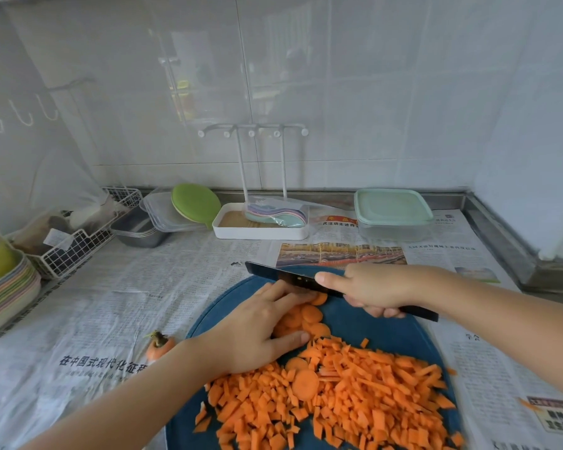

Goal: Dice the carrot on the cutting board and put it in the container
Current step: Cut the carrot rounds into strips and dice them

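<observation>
- The blue board point(381, 329) lies on the newspaper point(176, 287) that covers the surface.
- The right hand point(371, 290) is over the far side of the board. Its grip is tight around the handle of the knife point(283, 276), and one finger lies along the side of the blade.
- The dark blade points left, across the far edge of the board, with its edge by the far end of the slices point(309, 316).
- The left hand point(257, 332) is on the left part of the board. Its grip holds the row of round carrot slices between the fingers and the thumb.
- A big heap of cut carrot bits point(355, 401) covers the near half of the board. A few round slices lie on top of it.
- The carrot top point(160, 347), with its little green stub, lies on the newspaper just left of the board.
- The box point(392, 212) stands well behind the board, by the wall. Its pale green lid is on.
- A white rack point(260, 227) stands behind the board, left of the box.
- Far left of the board are a wire basket point(75, 251) and a stack of plates point(4, 287).
</observation>
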Demonstrator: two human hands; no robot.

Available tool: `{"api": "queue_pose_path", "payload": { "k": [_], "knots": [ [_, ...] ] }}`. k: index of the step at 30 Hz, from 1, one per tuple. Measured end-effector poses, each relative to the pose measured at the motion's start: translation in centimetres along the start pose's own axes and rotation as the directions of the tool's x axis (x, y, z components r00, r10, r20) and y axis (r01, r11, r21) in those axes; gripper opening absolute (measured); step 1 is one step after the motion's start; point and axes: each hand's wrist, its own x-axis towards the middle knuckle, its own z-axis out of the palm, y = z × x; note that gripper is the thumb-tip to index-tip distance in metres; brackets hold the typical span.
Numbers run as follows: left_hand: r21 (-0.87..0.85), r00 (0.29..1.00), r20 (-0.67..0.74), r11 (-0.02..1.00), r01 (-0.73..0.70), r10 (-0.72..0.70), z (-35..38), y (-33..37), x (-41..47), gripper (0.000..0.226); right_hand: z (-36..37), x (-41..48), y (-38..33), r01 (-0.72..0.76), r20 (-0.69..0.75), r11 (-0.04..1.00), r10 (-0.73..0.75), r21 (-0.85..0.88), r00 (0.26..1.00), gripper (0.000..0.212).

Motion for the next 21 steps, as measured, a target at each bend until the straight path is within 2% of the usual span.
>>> {"api": "queue_pose_path", "payload": {
  "k": [6, 11, 21],
  "knots": [
    [0.018, 1.0, -0.015, 1.0, -0.003, 0.003, -0.1, 0.0, -0.1, 0.057, -1.6, -0.9, 1.4, -0.02, 0.085, 0.966, -0.002, 0.258, 0.996, 0.068],
    [0.033, 0.999, -0.035, 0.999, -0.02, 0.021, 0.0, 0.0, -0.2, 0.055, -1.8, -1.5, 1.5, -0.056, 0.144, 0.979, 0.028, 0.194, 0.989, 0.069],
    [0.045, 0.997, -0.062, 0.998, -0.04, 0.043, 0.1, -0.5, -0.1, 0.057, -1.9, -1.0, 1.0, -0.144, 0.223, 0.968, 0.097, 0.204, 0.97, 0.069]
  ]
}}
